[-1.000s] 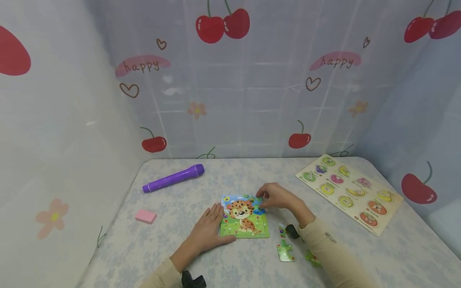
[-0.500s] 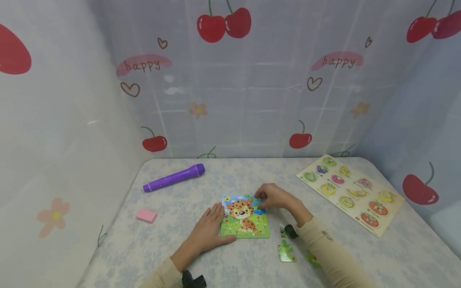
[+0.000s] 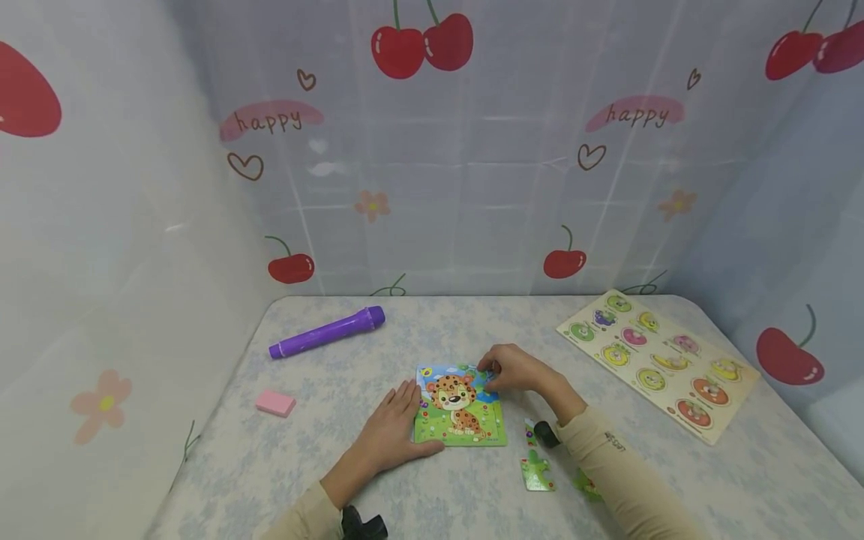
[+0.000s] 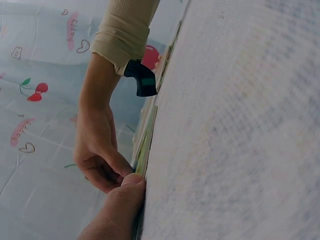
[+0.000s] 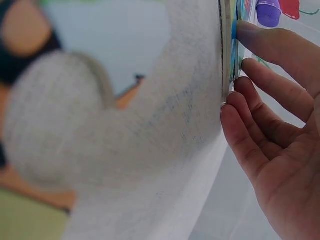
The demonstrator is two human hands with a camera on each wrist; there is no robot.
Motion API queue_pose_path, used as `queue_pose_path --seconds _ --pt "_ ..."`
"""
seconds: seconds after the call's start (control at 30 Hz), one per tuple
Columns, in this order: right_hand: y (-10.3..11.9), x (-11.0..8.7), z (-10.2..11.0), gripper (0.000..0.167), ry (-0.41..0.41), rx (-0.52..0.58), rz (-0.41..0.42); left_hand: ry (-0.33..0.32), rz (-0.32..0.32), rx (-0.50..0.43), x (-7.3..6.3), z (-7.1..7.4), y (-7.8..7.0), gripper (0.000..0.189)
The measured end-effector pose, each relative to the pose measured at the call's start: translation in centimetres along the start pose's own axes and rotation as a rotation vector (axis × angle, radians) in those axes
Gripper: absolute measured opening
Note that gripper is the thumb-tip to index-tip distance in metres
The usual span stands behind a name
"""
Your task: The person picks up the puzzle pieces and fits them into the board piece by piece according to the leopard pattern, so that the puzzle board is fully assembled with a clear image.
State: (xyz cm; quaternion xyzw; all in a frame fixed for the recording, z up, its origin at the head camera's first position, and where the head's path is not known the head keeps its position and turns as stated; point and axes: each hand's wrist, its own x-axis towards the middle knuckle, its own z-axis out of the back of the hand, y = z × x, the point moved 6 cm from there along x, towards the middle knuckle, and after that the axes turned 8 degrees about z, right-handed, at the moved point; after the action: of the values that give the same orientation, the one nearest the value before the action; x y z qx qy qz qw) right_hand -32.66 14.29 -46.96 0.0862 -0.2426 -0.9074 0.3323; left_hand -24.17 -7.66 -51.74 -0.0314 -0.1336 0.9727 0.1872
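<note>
A leopard-cub jigsaw puzzle lies flat on the table in the middle of the head view. My left hand rests along its left side, fingers straight and thumb by the lower edge. At the upper right corner my right hand pinches a puzzle piece, mostly covered by the fingertips. The right wrist view has that hand with thumb and fingers at the rim of the puzzle board. Loose puzzle pieces lie right of the board: a narrow one, a green one and another partly behind the right sleeve.
A purple toy microphone lies at the back left, with a pink block in front of it. A fruit puzzle board lies slanted at the right. Black wrist mounts sit close above the table. Printed curtains surround the table.
The right hand has shifted very slightly left over the puzzle's upper right corner, still pinching there. The left hand stays in place, and the loose pieces have not moved.
</note>
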Motion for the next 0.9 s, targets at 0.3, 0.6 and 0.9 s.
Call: queue_pose_path --seconds 0.3,0.6,0.9 --pt "0.19 -0.08 0.03 0.029 -0.001 0.009 0.013 0.005 -0.001 0.002 0.05 -0.12 0.01 0.113" --pt "0.44 0.01 -0.04 0.026 0.005 0.017 0.029 0.012 0.003 0.012 0.12 -0.3 0.04 0.113" --pt "0.93 -0.13 0.51 0.03 0.004 0.023 0.022 0.019 0.007 0.009 0.09 0.03 -0.05 0.112"
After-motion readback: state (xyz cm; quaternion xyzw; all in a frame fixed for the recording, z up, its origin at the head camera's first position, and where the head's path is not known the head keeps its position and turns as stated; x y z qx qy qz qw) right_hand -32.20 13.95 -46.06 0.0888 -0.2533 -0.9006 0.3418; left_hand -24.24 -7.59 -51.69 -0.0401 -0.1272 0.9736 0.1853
